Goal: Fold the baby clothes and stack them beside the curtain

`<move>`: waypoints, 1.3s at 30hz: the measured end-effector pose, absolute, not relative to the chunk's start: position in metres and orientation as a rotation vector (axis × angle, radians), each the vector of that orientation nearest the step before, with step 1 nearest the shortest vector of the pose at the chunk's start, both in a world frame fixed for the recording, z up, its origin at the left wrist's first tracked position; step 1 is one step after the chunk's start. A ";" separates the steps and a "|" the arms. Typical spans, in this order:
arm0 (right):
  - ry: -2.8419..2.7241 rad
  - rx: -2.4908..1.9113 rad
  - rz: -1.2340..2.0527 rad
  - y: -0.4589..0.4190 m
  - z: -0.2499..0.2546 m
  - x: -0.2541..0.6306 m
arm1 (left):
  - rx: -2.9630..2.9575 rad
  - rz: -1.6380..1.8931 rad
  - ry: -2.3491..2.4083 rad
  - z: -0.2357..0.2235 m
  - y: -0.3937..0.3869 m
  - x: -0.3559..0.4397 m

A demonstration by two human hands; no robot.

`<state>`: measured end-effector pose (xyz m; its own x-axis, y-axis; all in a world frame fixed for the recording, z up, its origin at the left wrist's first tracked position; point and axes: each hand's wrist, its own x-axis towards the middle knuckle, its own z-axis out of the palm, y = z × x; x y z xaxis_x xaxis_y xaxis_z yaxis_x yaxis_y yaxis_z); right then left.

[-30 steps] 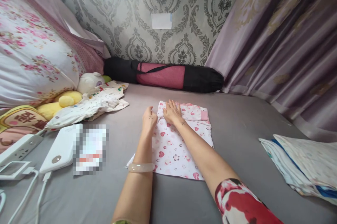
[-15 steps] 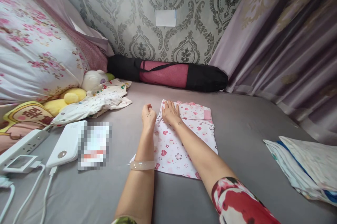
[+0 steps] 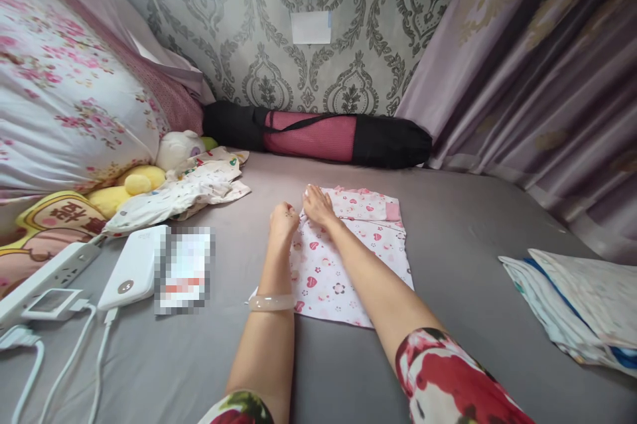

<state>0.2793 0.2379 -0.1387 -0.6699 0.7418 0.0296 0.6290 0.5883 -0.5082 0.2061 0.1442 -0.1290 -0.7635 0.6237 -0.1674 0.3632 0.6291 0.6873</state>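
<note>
A white shirt (image 3: pixel 343 265) with pink hearts and flowers lies flat on the grey bedsheet. One long sleeve with a pink cuff (image 3: pixel 393 211) is folded across its upper part, the cuff pointing right. My right hand (image 3: pixel 318 205) rests palm down on the shirt's upper left corner, fingers stretched out. Close beside it, at the shirt's left edge, my left hand (image 3: pixel 284 219) is closed with curled fingers; whatever is in them is hidden. A bit of white cloth (image 3: pixel 253 294) pokes out left of my left forearm, near the bracelet.
Folded clothes (image 3: pixel 577 304) lie at the right. On the left are a power bank (image 3: pixel 134 268), a blurred-out phone-like object (image 3: pixel 184 271), a power strip (image 3: pixel 50 278), a crumpled patterned garment (image 3: pixel 184 188) and plush toys (image 3: pixel 122 188). A long black-and-pink bag (image 3: pixel 308 135) lies along the wall.
My right hand has slid slightly left and up to the shirt's corner. My left hand has curled its fingers and turned a little toward the shirt edge. The view has shifted slightly.
</note>
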 end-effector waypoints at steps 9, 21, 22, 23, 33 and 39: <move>-2.127 -1.189 0.971 0.245 -0.118 0.413 | 0.802 0.859 2.375 -0.123 0.142 0.214; -2.295 -1.527 0.758 0.169 -0.125 0.563 | 0.992 0.713 2.684 -0.132 0.142 0.227; -2.343 -1.516 0.752 0.158 -0.123 0.565 | 1.004 0.676 2.702 -0.131 0.141 0.230; -2.387 -1.502 0.747 0.148 -0.120 0.566 | 1.022 0.642 2.717 -0.129 0.140 0.231; -2.512 -1.422 0.815 0.104 -0.104 0.579 | 1.278 0.399 2.633 -0.116 0.119 0.225; -2.532 -1.239 0.896 0.103 -0.114 0.592 | 1.233 0.510 2.459 -0.110 0.057 0.226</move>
<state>0.5917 0.1030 -0.1139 -0.6352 0.7664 -0.0956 0.6559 0.4699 -0.5908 0.2260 0.0567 -0.1103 -0.5644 0.8136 -0.1399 0.6907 0.5582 0.4597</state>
